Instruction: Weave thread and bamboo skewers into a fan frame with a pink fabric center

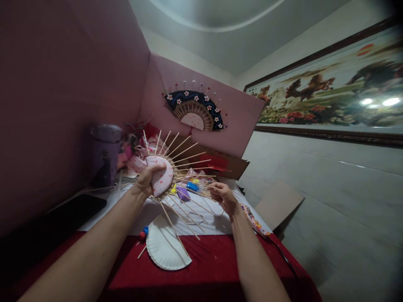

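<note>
Left hand (146,178) gripping fan (166,177), right hand (224,196) apparently pinching stick (204,185); we're probably adjusting it, next move needing steadiness.

Fingers of the left hand (145,181) are hidden behind the half-disc (166,180); exact grip of the right hand (222,195), too small to tell; 2 forearms (110,233), cut off at bottom; framed picture (327,90), cropped at right

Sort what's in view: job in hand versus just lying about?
Apparently job:
padded half-disc, gripped by left hand
sticks radiating around it, right hand at some ends

Apparently lying about:
half paper plate
blue packet
purple packet
purple bin
</note>
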`<action>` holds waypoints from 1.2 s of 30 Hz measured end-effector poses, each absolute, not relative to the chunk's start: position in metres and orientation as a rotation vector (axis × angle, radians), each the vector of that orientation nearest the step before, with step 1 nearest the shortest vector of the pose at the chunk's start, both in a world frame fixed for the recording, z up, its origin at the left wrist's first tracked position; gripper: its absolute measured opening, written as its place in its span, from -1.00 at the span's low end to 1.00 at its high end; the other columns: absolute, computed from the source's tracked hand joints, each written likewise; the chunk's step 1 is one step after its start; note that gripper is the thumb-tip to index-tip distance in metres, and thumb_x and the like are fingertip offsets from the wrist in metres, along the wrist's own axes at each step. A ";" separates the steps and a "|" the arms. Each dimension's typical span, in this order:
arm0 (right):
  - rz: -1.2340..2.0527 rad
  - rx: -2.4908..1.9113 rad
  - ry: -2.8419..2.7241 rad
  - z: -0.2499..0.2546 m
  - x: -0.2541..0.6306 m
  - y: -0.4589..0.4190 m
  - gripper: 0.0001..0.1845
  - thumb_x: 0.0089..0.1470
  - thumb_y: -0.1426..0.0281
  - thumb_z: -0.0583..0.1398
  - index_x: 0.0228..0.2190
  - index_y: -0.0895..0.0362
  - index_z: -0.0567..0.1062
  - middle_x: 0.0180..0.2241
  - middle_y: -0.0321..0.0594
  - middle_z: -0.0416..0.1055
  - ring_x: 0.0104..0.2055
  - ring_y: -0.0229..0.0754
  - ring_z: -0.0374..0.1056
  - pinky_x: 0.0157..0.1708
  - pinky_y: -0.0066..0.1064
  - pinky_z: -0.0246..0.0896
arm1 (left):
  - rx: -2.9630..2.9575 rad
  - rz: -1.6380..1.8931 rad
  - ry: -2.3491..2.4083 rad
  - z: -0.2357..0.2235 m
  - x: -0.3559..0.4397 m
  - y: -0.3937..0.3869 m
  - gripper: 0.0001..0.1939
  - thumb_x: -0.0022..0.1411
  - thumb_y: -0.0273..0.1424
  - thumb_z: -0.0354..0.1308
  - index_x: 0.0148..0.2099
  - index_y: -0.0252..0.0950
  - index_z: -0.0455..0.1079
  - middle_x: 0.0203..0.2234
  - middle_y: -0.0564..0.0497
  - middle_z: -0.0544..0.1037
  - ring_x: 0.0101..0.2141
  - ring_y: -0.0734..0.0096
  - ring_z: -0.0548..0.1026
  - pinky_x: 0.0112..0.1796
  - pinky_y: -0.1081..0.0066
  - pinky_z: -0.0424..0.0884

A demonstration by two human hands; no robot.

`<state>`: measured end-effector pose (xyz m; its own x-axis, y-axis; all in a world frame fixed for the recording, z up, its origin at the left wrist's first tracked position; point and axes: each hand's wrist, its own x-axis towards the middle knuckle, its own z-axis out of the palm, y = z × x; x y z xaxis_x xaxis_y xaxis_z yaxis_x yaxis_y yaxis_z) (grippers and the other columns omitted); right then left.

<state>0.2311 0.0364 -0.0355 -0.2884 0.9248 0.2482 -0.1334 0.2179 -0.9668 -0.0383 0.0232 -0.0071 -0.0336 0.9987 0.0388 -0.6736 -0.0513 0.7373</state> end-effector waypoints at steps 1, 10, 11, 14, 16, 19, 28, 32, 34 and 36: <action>1.287 -0.819 -1.453 -0.035 0.233 0.037 -0.68 -0.30 0.30 0.37 -0.64 0.18 0.34 -0.74 -0.53 -0.09 -0.68 -0.48 -0.29 -0.66 -0.50 -0.46 | 0.674 1.514 0.644 -0.007 -0.039 0.023 -0.89 -0.07 -0.59 0.15 -0.39 -0.40 0.40 -0.63 -0.09 0.56 -0.66 0.31 0.50 -0.63 0.39 0.47; 1.208 -0.811 -1.417 -0.034 0.235 0.037 -0.56 -0.22 0.18 0.36 -0.69 0.15 0.24 -0.74 -0.52 -0.09 -0.68 -0.47 -0.30 -0.66 -0.50 -0.48 | 0.722 1.518 0.700 -0.009 -0.040 0.025 -0.93 -0.07 -0.58 0.14 -0.43 -0.38 0.39 -0.66 -0.06 0.53 -0.69 0.32 0.47 -0.64 0.41 0.43; 1.153 -0.810 -1.410 -0.034 0.234 0.037 -0.57 -0.24 0.19 0.36 -0.70 0.16 0.27 -0.74 -0.52 -0.09 -0.68 -0.47 -0.30 -0.67 -0.49 -0.48 | 0.724 1.535 0.707 -0.009 -0.040 0.025 -0.93 -0.06 -0.58 0.14 -0.43 -0.38 0.38 -0.67 -0.05 0.53 -0.69 0.33 0.47 -0.64 0.41 0.43; 0.995 -0.794 -1.405 -0.033 0.229 0.035 -0.63 -0.25 0.22 0.37 -0.70 0.17 0.35 -0.77 -0.51 -0.06 -0.69 -0.46 -0.27 -0.66 -0.48 -0.45 | 0.718 1.587 0.702 -0.010 -0.040 0.026 -0.94 -0.05 -0.57 0.16 -0.43 -0.37 0.39 -0.66 -0.03 0.53 -0.68 0.35 0.47 -0.64 0.44 0.43; 0.976 -0.782 -1.438 -0.032 0.225 0.032 -0.65 -0.24 0.23 0.36 -0.71 0.18 0.37 -0.77 -0.49 -0.03 -0.69 -0.46 -0.25 -0.66 -0.47 -0.43 | 0.711 1.596 0.683 -0.011 -0.040 0.027 -0.95 -0.02 -0.57 0.15 -0.43 -0.36 0.40 -0.66 -0.03 0.54 -0.67 0.36 0.47 -0.63 0.45 0.43; 1.062 -0.794 -1.538 -0.031 0.222 0.028 -0.66 -0.25 0.25 0.36 -0.72 0.18 0.38 -0.78 -0.48 -0.01 -0.69 -0.46 -0.23 -0.66 -0.47 -0.42 | 0.679 1.593 0.645 -0.012 -0.040 0.029 -0.93 0.01 -0.58 0.14 -0.42 -0.34 0.40 -0.64 -0.02 0.55 -0.64 0.35 0.49 -0.60 0.44 0.46; 1.203 -0.784 -1.481 -0.031 0.232 0.030 -0.68 -0.18 0.26 0.33 -0.68 0.17 0.36 -0.77 -0.52 -0.07 -0.70 -0.46 -0.28 -0.68 -0.49 -0.44 | 0.473 1.531 0.515 -0.009 -0.042 0.029 -0.96 0.15 -0.45 0.15 -0.32 -0.31 0.42 -0.58 -0.01 0.56 -0.56 0.34 0.54 -0.45 0.38 0.51; 1.308 -0.878 -1.643 -0.036 0.219 0.028 -0.76 -0.17 0.30 0.31 -0.62 0.20 0.43 -0.75 -0.48 -0.01 -0.69 -0.45 -0.23 -0.69 -0.50 -0.40 | 0.438 1.543 0.522 -0.006 -0.038 0.026 -0.96 0.15 -0.50 0.14 -0.31 -0.31 0.42 -0.53 0.01 0.58 -0.53 0.34 0.56 -0.42 0.40 0.52; 1.320 -0.881 -1.704 -0.039 0.209 0.025 -0.77 -0.14 0.28 0.30 -0.59 0.18 0.45 -0.72 -0.46 0.04 -0.68 -0.44 -0.18 -0.69 -0.51 -0.34 | 0.448 1.528 0.541 -0.005 -0.036 0.024 -0.89 0.11 -0.61 0.14 -0.32 -0.33 0.42 -0.55 0.00 0.58 -0.56 0.35 0.55 -0.44 0.41 0.52; 1.335 -0.913 -1.714 -0.041 0.198 0.020 -0.78 -0.17 0.27 0.31 -0.56 0.15 0.45 -0.70 -0.46 0.09 -0.68 -0.43 -0.14 -0.69 -0.52 -0.32 | 0.465 1.520 0.565 -0.004 -0.033 0.023 -0.82 0.04 -0.71 0.11 -0.34 -0.37 0.41 -0.59 -0.02 0.57 -0.60 0.36 0.54 -0.48 0.40 0.53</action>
<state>0.1977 0.0197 -0.0408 -0.4507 0.8817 0.1393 0.0808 0.1957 -0.9773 -0.0330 0.0234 -0.0043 -0.0307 0.9980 -0.0552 -0.7920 0.0094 0.6105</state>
